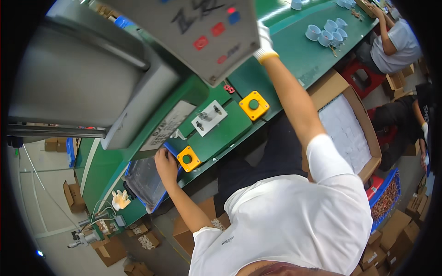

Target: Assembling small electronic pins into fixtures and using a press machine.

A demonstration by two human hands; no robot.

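Note:
My bare left hand (165,162) is at the upper end of a blue-rimmed tray (146,179), left of a yellow box with a green button (187,159). Its fingers are bent together; what they hold, if anything, is too small to make out. My right hand (265,45) wears a white glove with a yellow cuff and reaches far over the green bench. A grey control box (216,43) hides its fingers. Between the hands, a pale metal fixture (209,118) with dark pins sits under the machine. Right of it is a second yellow button box (253,105).
The big grey-green machine (87,83) overhangs the left side. Clear cups (327,34) stand on the far bench (294,55). An open carton (373,147) of white pieces is at my right. A loose glove (120,200) lies beyond the tray. Co-workers sit at right.

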